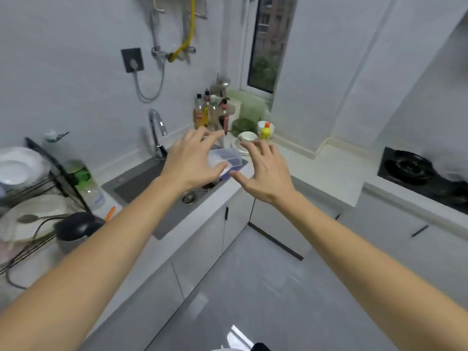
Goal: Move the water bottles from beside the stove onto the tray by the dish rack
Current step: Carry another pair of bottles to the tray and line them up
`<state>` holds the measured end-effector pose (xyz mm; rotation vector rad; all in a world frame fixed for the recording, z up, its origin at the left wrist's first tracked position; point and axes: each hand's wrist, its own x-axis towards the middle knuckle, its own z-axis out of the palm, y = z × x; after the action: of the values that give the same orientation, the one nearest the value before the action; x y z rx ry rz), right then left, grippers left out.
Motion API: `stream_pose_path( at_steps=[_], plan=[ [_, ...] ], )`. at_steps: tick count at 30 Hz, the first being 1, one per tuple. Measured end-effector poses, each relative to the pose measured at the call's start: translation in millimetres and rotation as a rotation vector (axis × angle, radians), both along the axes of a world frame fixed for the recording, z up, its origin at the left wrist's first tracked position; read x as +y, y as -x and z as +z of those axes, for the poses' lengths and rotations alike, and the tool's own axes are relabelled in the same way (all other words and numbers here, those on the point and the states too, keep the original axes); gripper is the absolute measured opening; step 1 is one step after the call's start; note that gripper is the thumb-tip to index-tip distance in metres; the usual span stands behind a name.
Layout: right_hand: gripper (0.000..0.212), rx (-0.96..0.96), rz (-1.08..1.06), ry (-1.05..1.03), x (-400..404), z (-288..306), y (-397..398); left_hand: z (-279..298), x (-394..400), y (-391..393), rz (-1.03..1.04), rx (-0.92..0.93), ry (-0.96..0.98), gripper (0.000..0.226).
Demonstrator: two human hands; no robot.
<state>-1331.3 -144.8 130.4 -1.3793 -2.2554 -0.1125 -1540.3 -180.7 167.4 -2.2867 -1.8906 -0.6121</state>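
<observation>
Hands spread open, empty: left [190, 158], right [266, 171] flanking tub [226, 158] at sink. Bottles [78, 171] stood upright far left by rack [50, 178] (left hand nearer).

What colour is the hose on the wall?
The hose is yellow, seen in the head view.

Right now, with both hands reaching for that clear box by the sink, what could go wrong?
The clear box sits on the sink edge, so a nudge from the left hand or right hand might tip it in. The sauce bottles and stacked bowls just behind could get bumped.
</observation>
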Motion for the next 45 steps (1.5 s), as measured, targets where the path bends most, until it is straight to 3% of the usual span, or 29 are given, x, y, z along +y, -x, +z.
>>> stream_pose_path(
  at_steps=[10, 16, 27, 34, 45],
  plan=[
    [0.081, 0.126, -0.527, 0.002, 29.5, 11.3, -335.7, 3.3, 140.3, -350.2, -0.5, 0.013, -0.028, 0.075],
    [0.083, 0.098, -0.835, 0.046, 37.4, -4.5, -511.9, -19.3, 204.2, -543.4, -0.773, 0.015, -0.012, 0.075],
    [0.081, 0.12, -1.28, 0.1, 16.2, 8.0, -752.8, -4.8, 261.1, -860.1, -1.218, -0.041, 0.013, 0.073],
    [0.081, 0.157, -1.386, 0.13, 2.5, -20.3, -901.7, -34.3, 260.9, -1029.6, -1.31, -0.014, 0.092, 0.069],
    [0.076, 0.197, -1.285, 0.266, 20.5, -54.2, -1156.6, -61.4, 274.0, -1261.8, -1.217, 0.005, 0.281, 0.068]
  ],
)
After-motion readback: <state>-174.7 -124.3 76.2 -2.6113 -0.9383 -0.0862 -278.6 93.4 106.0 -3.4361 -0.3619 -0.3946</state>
